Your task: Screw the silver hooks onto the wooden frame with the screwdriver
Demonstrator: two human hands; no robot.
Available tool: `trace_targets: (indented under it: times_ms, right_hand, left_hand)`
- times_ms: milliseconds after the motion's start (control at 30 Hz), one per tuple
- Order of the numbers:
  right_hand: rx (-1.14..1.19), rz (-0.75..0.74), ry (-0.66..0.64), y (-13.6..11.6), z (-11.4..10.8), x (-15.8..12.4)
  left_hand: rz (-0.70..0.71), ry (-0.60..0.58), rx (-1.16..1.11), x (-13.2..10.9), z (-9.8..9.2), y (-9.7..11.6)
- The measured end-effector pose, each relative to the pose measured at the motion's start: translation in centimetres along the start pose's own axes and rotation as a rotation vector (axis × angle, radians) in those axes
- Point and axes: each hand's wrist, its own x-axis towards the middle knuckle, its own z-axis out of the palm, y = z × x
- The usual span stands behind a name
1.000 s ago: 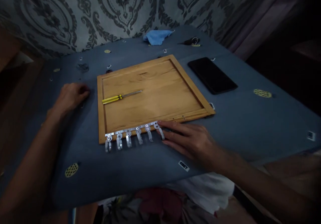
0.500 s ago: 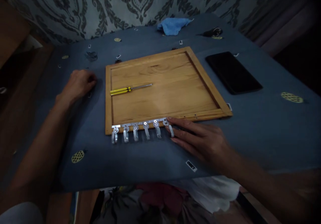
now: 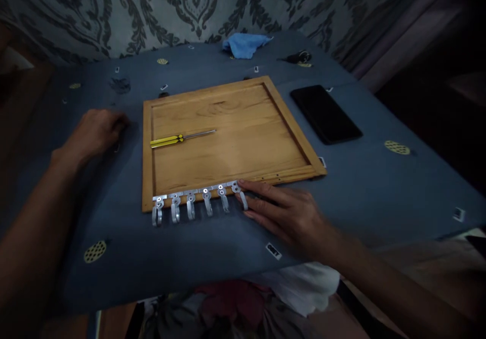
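A metal hook rail (image 3: 190, 195) with several hooks lies along the near edge of a framed wooden board (image 3: 235, 126). Screw heads show on it. My right hand (image 3: 286, 204) is at the rail's right end, its fingers pressed around the last hook. To the left of the board, my left hand (image 3: 93, 132) rests on the table with fingers curled together; whatever is in them, if anything, is hidden. A screwdriver (image 3: 182, 138) with a yellow and black handle lies on the board's left part, its tip pointing right.
A black phone-like slab (image 3: 326, 113) lies right of the board. Behind are a blue cloth (image 3: 246, 45) and a small dark object (image 3: 298, 57). A crumpled clear piece, perhaps plastic (image 3: 120, 85), sits beyond my left hand. A blue patterned cloth (image 3: 182, 263) covers the table, with a patterned curtain behind.
My view has shifted, so the table and everything on it appear further left. Both hands keep nearly the same places relative to the board, and the rail and screwdriver have not moved.
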Motion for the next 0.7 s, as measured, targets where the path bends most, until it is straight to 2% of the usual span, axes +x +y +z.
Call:
trace_targets:
  times_ms: [267,433,533,600,667,700]
  right_hand:
    - [-0.009,0.003,-0.002,0.1,0.1,-0.1]
    - [-0.004,-0.009,0.021,0.2,0.2,0.0]
    - [-0.007,-0.008,0.018,0.2,0.2,0.0]
    - [0.003,-0.005,-0.001,0.1,0.1,0.1]
    - [0.012,-0.005,-0.004,0.1,0.0,0.2]
    - [0.015,-0.004,-0.003,0.0,0.0,0.2]
  left_hand:
    - [-0.084,0.05,0.042,0.0,-0.2,-0.4]
    - [-0.096,0.167,-0.077,-1.0,-1.3,-0.3]
    - [0.036,0.23,-0.347,-2.0,-2.1,1.2]
    - [0.17,0.223,-0.562,-2.7,-2.5,3.1]
    - [0.337,0.19,-0.759,-3.4,-2.6,5.5]
    - [0.433,0.134,-0.812,-3.7,-2.5,6.8]
